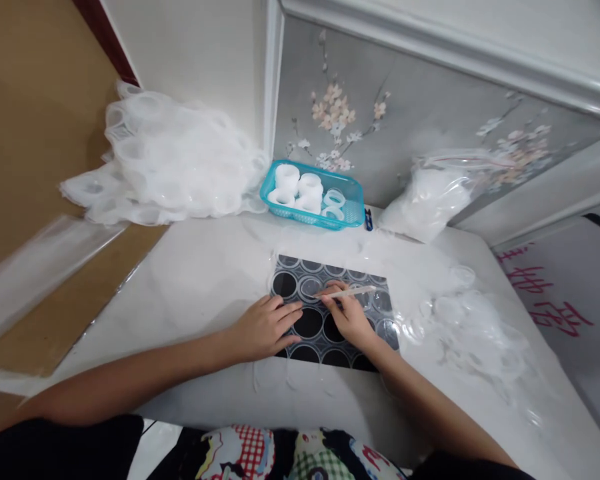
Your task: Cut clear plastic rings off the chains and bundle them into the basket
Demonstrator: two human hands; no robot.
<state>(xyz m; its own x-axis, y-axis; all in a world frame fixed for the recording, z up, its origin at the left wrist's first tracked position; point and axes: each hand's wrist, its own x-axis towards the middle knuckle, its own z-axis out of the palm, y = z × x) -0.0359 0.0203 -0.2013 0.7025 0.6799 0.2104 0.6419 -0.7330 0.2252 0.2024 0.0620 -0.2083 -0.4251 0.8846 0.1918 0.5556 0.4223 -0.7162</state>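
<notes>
Pinching a pale pen-like stick (357, 291), the right hand (349, 313) overlies the circle-patterned sheet (309, 325); the left hand (265, 327) presses it, fingers apart.

Pink-red Chinese-looking characters (534, 281) run in a slanting line across the pale panel (580, 373) at the far right (they look handwritten, and too skewed to read surely); a red mark (375, 459) on the patterned cloth (250, 450) below is likewise unreadable

Soft light, faint shadows, stretched edges
</notes>
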